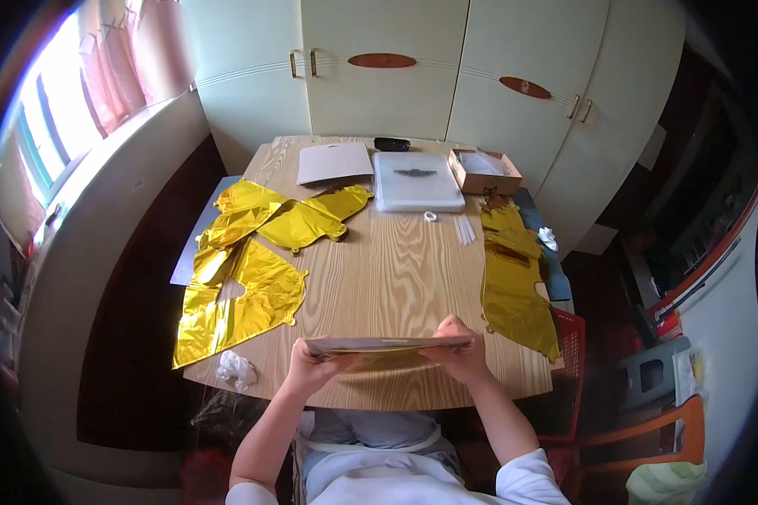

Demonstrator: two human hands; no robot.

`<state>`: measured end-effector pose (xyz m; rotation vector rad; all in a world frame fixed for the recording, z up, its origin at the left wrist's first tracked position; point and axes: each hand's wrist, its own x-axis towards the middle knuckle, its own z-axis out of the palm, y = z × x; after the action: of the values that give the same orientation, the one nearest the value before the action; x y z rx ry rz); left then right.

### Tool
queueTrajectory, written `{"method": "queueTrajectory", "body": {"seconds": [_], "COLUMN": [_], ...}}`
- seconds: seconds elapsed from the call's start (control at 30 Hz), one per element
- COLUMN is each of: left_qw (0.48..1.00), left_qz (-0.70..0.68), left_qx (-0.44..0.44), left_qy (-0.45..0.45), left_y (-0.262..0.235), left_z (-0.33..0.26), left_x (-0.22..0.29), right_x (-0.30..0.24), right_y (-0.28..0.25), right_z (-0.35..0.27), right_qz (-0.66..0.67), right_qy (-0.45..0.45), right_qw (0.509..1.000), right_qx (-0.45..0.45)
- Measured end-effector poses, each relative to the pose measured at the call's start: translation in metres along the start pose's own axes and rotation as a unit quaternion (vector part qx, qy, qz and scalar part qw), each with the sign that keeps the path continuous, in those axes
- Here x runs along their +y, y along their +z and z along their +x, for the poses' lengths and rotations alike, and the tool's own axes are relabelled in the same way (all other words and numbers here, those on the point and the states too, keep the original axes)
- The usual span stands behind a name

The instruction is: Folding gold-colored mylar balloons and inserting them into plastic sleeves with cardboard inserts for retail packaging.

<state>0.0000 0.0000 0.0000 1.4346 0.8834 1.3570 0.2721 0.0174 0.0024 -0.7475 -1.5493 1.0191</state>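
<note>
Near the table's front edge, I hold a flat greyish card sheet (375, 342) almost edge-on. My left hand (313, 369) is closed on its left end and my right hand (461, 355) on its right end. Gold foil (379, 361) shows along the near side of the sheet; most of both faces is hidden. Flat, uninflated gold foil balloons (244, 295) with small tabs lie crumpled and overlapping on the left. More gold foil (514, 295) hangs partly over the table's right edge.
Card sheets (333, 164), a stack of clear plastic bags (417, 189), a black object (392, 144) and an open cardboard box (487, 175) stand at the back. A white tape ring (430, 216) lies beside thin white strips (465, 230). Crumpled white tissue (237, 370) sits front left.
</note>
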Motion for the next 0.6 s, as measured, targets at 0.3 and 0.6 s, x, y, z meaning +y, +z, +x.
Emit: {"method": "queueTrajectory", "body": {"seconds": [0.3, 0.6], "left_qw": [0.998, 0.779], "left_qz": [0.030, 0.356], "left_qx": [0.035, -0.180], "left_qy": [0.036, 0.483], "left_y": [0.008, 0.114], "left_z": [-0.002, 0.025], "left_x": [-0.018, 0.026], "right_x": [-0.003, -0.053], "right_y": [-0.022, -0.032], "right_z": [-0.011, -0.090], "right_qz": [-0.018, 0.197], "right_qy": [0.047, 0.144], "right_qw": [0.994, 0.959], "right_qx": [0.098, 0.145]}}
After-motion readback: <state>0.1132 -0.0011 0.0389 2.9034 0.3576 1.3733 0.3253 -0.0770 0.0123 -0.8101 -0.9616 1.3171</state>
